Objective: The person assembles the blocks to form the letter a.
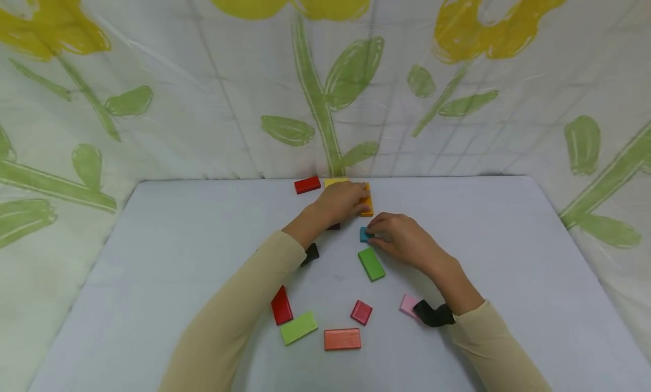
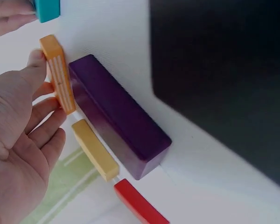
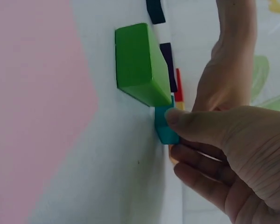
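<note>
While we work near the middle of the table's [image 1: 178, 251] far edge, both our hands are on blocks. Left hand [image 1: 342, 201]: partly closed, thumb and fingertips bent against the orange block [image 2: 59, 77]; looks like a light hold. Right hand [image 1: 407, 236]: narrow pinch, thumb and fingers on the teal block [image 3: 167, 134].

Our call for this step: steady orange with light left contact, adjust teal in small flat moves, then let go evenly so it doesn't twist. Main risk is bumping the green block [image 1: 371, 264], just beside teal on the near-edge side, or knocking our left thumb. Purple block [image 2: 116, 107] sits close to orange too, so small finger moves there.

Orientation: orange, right of the yellow block [image 1: 333, 181], has its long axis running far edge to near edge, near end angled slightly toward the right edge. Teal lies between orange and green, apart from orange. We can't tell teal's long axis; our fingers cover part of it.
</note>
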A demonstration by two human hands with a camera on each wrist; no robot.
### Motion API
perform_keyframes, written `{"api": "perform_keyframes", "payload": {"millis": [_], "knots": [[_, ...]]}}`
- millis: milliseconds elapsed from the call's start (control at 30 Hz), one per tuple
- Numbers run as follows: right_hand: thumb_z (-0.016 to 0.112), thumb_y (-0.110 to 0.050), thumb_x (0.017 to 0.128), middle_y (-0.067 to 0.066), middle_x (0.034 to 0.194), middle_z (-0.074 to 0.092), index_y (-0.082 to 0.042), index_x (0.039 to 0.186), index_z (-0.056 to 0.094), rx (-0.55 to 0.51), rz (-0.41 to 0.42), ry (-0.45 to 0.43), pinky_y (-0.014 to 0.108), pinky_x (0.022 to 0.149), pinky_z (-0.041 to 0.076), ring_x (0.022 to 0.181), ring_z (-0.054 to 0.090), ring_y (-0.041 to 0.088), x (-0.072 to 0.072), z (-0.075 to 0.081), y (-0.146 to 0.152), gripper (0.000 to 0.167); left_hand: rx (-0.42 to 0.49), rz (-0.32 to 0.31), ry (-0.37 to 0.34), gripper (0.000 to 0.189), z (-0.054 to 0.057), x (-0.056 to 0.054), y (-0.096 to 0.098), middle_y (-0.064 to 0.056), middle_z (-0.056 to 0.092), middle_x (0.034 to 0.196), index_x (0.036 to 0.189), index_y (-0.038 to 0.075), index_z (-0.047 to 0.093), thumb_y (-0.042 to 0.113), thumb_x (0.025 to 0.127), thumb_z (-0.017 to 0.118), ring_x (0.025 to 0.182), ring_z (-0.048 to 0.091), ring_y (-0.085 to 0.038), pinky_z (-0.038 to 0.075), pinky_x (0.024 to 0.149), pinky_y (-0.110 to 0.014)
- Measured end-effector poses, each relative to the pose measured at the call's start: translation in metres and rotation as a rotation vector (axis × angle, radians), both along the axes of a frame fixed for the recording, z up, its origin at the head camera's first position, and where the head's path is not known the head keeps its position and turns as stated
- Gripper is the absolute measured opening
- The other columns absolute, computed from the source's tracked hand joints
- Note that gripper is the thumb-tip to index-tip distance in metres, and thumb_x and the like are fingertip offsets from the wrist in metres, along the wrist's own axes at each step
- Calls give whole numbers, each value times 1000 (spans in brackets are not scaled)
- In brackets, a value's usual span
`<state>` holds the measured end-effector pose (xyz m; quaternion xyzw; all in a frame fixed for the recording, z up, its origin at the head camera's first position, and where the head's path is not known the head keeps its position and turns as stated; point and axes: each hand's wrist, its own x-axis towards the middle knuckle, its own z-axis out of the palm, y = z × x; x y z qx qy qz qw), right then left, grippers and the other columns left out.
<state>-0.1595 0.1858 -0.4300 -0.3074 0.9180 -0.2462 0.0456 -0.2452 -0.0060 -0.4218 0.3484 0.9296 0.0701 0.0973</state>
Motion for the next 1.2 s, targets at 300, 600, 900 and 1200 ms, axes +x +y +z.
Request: {"api": "perform_keyframes", "payload": {"millis": [300, 600, 900, 1200], "knots": [[81, -12, 94, 7, 115, 76, -5, 119, 81, 18, -1, -22, 43, 93, 63, 105, 73, 23, 3, 4, 9, 26, -15, -2, -21, 28, 4, 5, 5, -4, 65, 140, 121, 15, 75, 36, 107, 62, 116, 67, -20, 58, 101, -34], [81, -8, 92, 8, 113, 77, -3, 116, 81, 1, 52, 17, 43, 91, 63, 104, 74, 24, -2, 5, 10, 25, -32, 3, -40, 29, 8, 5, 1, -5, 64, 137, 120, 14, 75, 36, 107, 61, 109, 69, -22, 59, 96, -34], [80, -5, 92, 8, 115, 76, -5, 119, 81, -27, 59, 31, 41, 88, 63, 103, 74, 22, -15, 5, 16, 27, -29, -12, -24, 28, 4, 4, 2, -3, 63, 114, 111, 14, 75, 38, 107, 62, 89, 59, -16, 54, 82, -28], [81, -7, 92, 7, 116, 76, -5, 119, 81, -18, 81, 6, 42, 93, 63, 107, 73, 22, -24, 1, 13, 27, -52, -15, -41, 31, 6, 1, 1, -6, 63, 148, 119, 14, 76, 39, 107, 62, 118, 68, -21, 59, 100, -33]]}}
